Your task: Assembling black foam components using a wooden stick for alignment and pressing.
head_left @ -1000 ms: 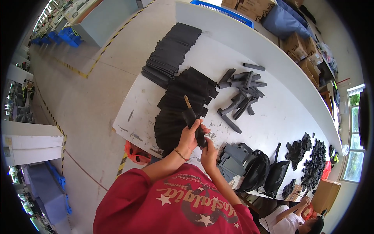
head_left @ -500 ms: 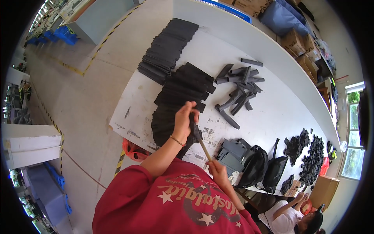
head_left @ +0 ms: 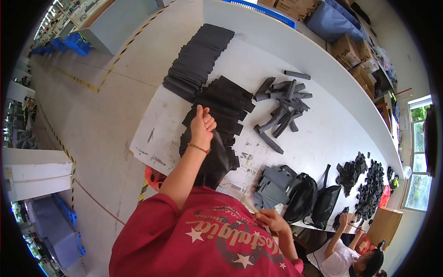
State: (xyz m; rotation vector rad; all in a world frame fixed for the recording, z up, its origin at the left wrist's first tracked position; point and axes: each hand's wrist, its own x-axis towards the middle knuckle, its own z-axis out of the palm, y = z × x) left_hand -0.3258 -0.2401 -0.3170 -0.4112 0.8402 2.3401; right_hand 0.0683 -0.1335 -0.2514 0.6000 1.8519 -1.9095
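My left hand (head_left: 202, 129) is closed, with its thumb up, over the near stack of black pieces (head_left: 226, 99). A shiny black piece of fabric-like material (head_left: 216, 154) hangs from its fingers toward my body. Lower and to the right, my right hand (head_left: 273, 221) grips a thin, pale wooden stick (head_left: 250, 205), blurred at its far end and apart from the black piece. Beyond the near stack lies a long row of overlapping flat black pieces (head_left: 200, 55). To its right, several dark tubes (head_left: 288, 99) lie in a loose heap.
The white table (head_left: 159, 122) has a raised panel (head_left: 323, 55) along its far side. Grey pieces (head_left: 272, 187), black bags (head_left: 300, 196) and heaps of small black parts (head_left: 369, 189) lie to the right. Another person (head_left: 339, 256) sits at lower right. A red plastic bag (head_left: 153, 177) hangs by the table's edge.
My left hand has moved left and up, pulling the black piece with it. My right hand has drawn the stick down and right, away from the black piece.
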